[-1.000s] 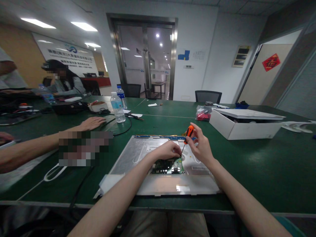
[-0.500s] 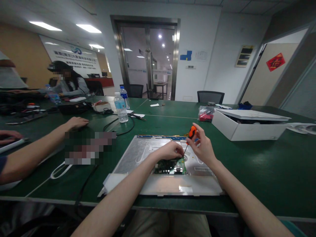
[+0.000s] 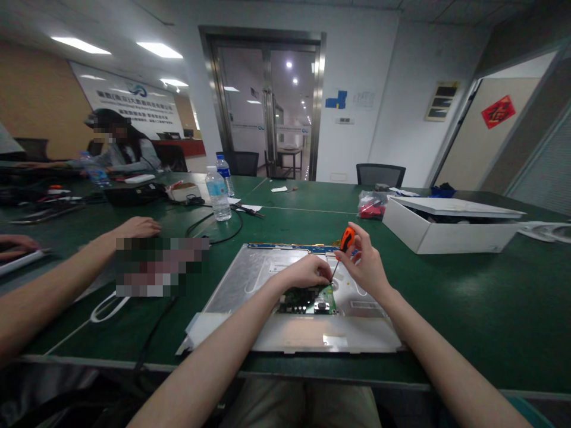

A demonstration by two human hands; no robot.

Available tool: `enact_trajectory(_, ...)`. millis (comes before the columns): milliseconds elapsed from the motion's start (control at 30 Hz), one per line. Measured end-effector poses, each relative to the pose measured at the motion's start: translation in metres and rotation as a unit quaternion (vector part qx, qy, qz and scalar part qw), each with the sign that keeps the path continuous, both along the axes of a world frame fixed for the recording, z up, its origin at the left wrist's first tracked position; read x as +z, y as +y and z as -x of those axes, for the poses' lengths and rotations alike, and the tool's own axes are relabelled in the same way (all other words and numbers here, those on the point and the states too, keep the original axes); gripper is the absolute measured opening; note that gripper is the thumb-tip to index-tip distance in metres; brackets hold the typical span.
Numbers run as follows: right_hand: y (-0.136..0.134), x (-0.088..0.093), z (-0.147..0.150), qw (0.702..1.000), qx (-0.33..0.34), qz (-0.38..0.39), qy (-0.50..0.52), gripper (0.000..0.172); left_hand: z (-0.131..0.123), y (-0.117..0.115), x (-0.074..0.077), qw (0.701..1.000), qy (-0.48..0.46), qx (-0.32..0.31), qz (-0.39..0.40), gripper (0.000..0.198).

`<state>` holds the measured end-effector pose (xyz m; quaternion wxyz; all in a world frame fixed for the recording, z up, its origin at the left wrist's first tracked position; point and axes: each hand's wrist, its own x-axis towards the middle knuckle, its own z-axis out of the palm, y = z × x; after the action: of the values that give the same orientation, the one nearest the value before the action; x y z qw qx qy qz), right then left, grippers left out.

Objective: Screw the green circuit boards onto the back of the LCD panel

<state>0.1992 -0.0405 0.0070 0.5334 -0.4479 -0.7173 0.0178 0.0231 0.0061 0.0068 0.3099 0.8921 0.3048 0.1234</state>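
Note:
A flat metal display panel (image 3: 236, 279) lies on the green table in front of me, with a green circuit board (image 3: 307, 301) on its back. My right hand (image 3: 366, 261) grips an orange and black screwdriver (image 3: 347, 239) by the handle. The shaft slants down to the board's upper right corner. My left hand (image 3: 310, 271) is closed beside the tip, its fingers pinched at that corner; whatever lies between them is too small or hidden to make out. A thin blue circuit strip (image 3: 285, 248) runs along the panel's far edge.
Two water bottles (image 3: 218, 196) stand beyond the panel to the left, near black cables. A white box (image 3: 450, 229) with its lid askew sits at the right, beside a bag with red contents (image 3: 372, 205). At the left, another person's arm (image 3: 89, 261) rests on the table.
My hands and the screwdriver stay almost where they were, the tip still at the board's corner. The neighbouring person's forearm on the left has shifted slightly.

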Motion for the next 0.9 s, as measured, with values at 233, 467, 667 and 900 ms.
enact_trajectory(233,-0.0049,0.0046,0.0036,1.000,0.020,0.009,-0.008,0.065,-0.0004,-0.0007,0.0019,1.000,0.002,0.000,-0.001,0.010)
enact_trajectory(467,-0.0016,0.0009,0.0022,1.000,0.016,0.013,-0.001,0.069,-0.0003,-0.0004,0.0017,1.000,0.000,-0.001,0.001,0.010)
enact_trajectory(667,0.0007,-0.0015,0.0004,1.000,0.016,0.016,-0.006,0.067,0.0001,-0.0014,0.0026,1.000,-0.002,0.002,0.000,0.008)
enact_trajectory(900,-0.0047,0.0047,0.0031,0.999,0.040,0.033,-0.005,0.069,-0.0006,-0.0014,0.0026,1.000,0.000,0.003,0.004,0.008)
